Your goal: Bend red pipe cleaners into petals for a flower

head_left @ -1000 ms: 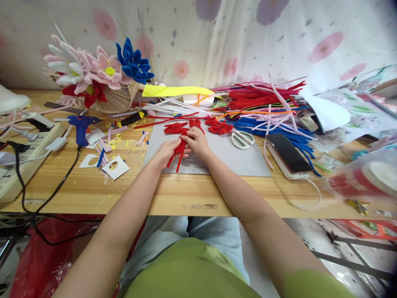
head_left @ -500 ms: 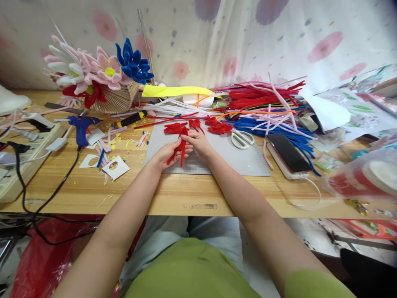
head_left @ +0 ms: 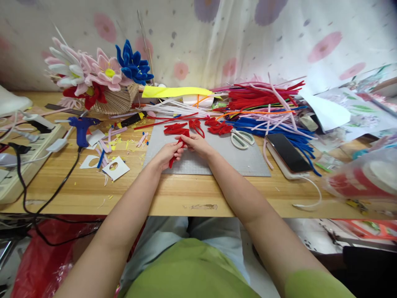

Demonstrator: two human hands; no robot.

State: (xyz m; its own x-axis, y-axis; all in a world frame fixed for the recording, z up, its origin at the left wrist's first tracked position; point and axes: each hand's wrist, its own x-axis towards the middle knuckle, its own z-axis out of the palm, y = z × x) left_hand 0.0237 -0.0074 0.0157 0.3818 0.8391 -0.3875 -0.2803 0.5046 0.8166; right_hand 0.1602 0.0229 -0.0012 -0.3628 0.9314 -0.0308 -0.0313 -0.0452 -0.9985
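The wooden table (head_left: pixel 93 188) is crowded, and that looks like the main hazard: a big heap of pipe cleaners (head_left: pixel 263 103) sits just behind the grey cutting mat (head_left: pixel 242 159), with scissors (head_left: pixel 242 138) and a phone (head_left: pixel 287 152) near the right forearm (a wide elbow swing could knock either). On the mat lie finished red petal loops (head_left: pixel 217 126), which a careless reach might scatter. The bent red pipe cleaner (head_left: pixel 179 145) could also slip or unfold if the pinch loosens. It sits between both hands above the mat's near-left part: the left hand (head_left: pixel 166 154) is closed around its lower stems, the right hand (head_left: pixel 197 142) pinches its upper fold.
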